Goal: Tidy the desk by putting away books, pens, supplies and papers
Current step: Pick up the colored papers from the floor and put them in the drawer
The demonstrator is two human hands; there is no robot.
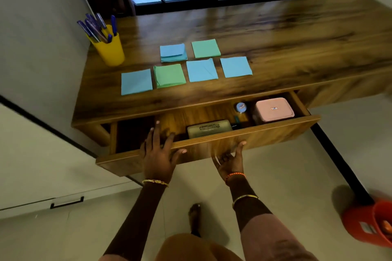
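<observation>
Drawer [212,146] under the wooden desk [254,34] stands pulled out; the left hand [158,154] lies released over its front edge, and the right hand [230,161] touches the front panel with straight fingers. Better to move it evenly with both hands. Labels on the pink box [274,110] and grey case [209,129] are unreadable. Sticky-note pads [201,70] wait above.

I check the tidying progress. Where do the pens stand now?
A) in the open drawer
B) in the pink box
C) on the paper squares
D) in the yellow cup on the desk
D: the pens stand upright in the yellow cup at the desk's left back corner.
</observation>
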